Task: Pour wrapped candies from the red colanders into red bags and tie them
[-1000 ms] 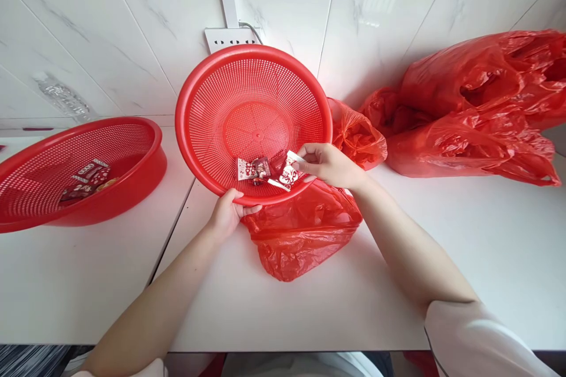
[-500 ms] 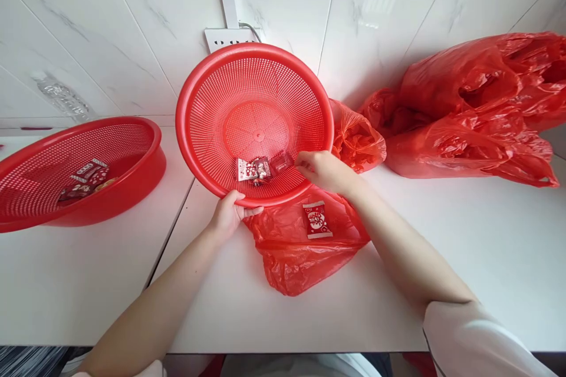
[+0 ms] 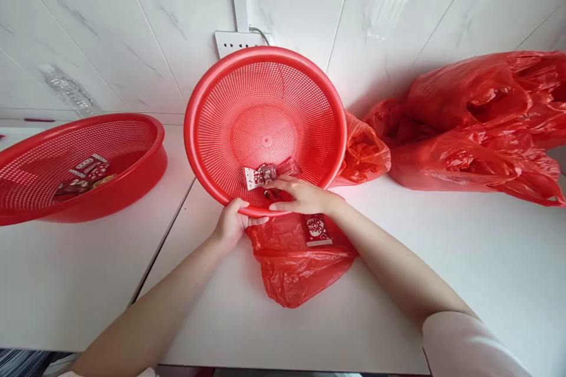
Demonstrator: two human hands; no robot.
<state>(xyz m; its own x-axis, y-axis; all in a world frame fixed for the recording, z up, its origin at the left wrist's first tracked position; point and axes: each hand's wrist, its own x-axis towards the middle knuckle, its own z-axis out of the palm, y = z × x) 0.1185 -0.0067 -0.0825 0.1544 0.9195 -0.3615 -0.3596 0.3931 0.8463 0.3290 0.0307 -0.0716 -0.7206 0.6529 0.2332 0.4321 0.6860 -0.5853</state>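
My left hand (image 3: pixel 233 225) grips the lower rim of a red plastic strainer basket (image 3: pixel 265 54), thumb over the rim and fingers below. The basket tilts toward me. Several small wrapped snacks (image 3: pixel 254 178) lie at its lower inside wall. Over them reaches my right hand (image 3: pixel 298 194), thumb near the rim and fingers apart, partly covering the packets; whether a fingertip touches one is hard to see. Beneath the basket's front edge lies a red plastic bag (image 3: pixel 296 277) with a red-and-white snack packet (image 3: pixel 316 230) on it, partly hidden by my right hand.
Another red strainer basket (image 3: pixel 145 174) with wrapped snacks (image 3: pixel 91 171) stands at left. Behind it a clear plastic bottle (image 3: pixel 68 91) leans by the tiled wall. Full red bags (image 3: pixel 464 153) fill the right back, beside a smaller red bag (image 3: pixel 367 153). A power strip (image 3: pixel 241 40) sits behind.
My right hand has moved left and down, from the basket's right inner side to over the snacks near the front rim, and its fingers have spread. My left hand keeps its hold.
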